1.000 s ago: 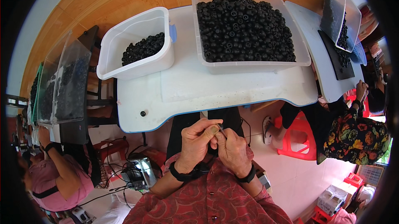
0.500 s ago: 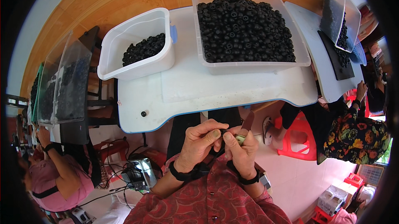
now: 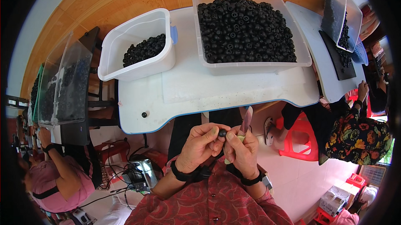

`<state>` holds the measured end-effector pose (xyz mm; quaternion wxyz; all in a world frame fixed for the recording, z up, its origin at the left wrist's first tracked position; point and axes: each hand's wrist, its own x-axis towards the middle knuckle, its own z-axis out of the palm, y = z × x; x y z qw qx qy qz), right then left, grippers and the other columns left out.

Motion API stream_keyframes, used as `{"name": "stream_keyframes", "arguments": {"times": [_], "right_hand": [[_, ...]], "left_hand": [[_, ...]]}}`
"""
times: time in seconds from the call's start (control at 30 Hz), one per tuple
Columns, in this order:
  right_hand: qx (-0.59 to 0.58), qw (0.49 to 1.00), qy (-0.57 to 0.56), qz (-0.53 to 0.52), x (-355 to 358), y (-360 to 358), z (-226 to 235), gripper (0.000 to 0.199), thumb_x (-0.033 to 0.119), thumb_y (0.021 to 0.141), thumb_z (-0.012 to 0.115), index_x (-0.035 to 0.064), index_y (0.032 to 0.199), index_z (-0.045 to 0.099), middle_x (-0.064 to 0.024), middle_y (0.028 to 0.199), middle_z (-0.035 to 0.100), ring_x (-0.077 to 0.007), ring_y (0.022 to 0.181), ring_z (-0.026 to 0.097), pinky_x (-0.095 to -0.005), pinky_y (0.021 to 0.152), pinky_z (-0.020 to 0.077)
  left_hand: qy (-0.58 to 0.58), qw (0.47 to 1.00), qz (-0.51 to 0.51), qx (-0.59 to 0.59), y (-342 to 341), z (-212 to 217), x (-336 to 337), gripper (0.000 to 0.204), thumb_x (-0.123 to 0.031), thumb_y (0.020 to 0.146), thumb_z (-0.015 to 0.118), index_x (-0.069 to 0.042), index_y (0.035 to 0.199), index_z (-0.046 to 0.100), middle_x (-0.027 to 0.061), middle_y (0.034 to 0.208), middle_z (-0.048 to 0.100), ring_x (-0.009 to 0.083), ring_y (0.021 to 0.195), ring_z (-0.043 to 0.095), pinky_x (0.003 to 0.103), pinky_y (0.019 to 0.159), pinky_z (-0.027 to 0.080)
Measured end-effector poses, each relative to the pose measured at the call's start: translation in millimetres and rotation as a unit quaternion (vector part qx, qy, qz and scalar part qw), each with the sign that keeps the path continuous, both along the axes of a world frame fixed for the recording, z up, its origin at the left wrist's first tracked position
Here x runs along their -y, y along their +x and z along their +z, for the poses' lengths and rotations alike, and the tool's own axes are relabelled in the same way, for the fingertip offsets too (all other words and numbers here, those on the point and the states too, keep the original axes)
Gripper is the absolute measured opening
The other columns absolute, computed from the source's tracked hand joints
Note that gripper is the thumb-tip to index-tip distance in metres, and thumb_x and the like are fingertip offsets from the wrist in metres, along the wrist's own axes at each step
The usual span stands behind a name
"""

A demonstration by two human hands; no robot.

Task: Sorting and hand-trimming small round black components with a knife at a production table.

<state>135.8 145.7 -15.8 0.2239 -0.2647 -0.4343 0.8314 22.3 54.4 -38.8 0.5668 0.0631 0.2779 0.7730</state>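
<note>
Between its thumb and fingers, my left hand (image 3: 199, 143) pinches a small round black rubber-like piece (image 3: 222, 133). Close beside it my right hand (image 3: 243, 153) is closed on a knife (image 3: 247, 120), whose light green handle passes through the fingers. The blade points up and away from me, apart from the piece. Both hands are held in front of my body, just off the table's near edge. Part of the knife's handle is hidden by my fingers.
On the white table (image 3: 188, 93) stand a white tub (image 3: 163, 62) partly filled with black pieces and a large clear bin (image 3: 250, 67) heaped with them. One loose piece (image 3: 144, 115) lies at the left. Co-workers sit on both sides; a red stool (image 3: 301, 141) is at the right.
The knife has turned, its blade now more upright and showing its shiny side. The black piece has come into fuller view between my left fingertips.
</note>
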Motion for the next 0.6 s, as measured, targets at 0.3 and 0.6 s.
{"name": "stream_keyframes", "arguments": {"times": [0.3,0.6], "right_hand": [[0.02,0.999,0.03,-0.011,5,-6,1,0.014,0.018,0.098,0.052,0.0042,0.096,0.048,0.0009,0.059,0.05,-0.0038,0.043,0.043,-0.0183,0.039,0.0317],[-0.01,0.998,0.054,0.012,11,-15,-7,0.013,0.012,0.097,0.053,0.0042,0.101,0.045,-0.0054,0.073,0.06,-0.0046,0.049,0.047,-0.018,0.042,0.0359]], "left_hand": [[-0.051,0.994,0.02,-0.093,0,13,-1,0.024,-0.015,0.095,0.056,0.003,0.11,0.063,0.0055,0.074,0.061,0.0087,0.059,0.055,0.022,0.05,0.045],[-0.048,0.993,0.06,-0.092,-8,13,5,0.022,-0.01,0.094,0.058,0.002,0.111,0.064,0.0037,0.074,0.062,0.0091,0.061,0.056,0.022,0.055,0.046]]}}
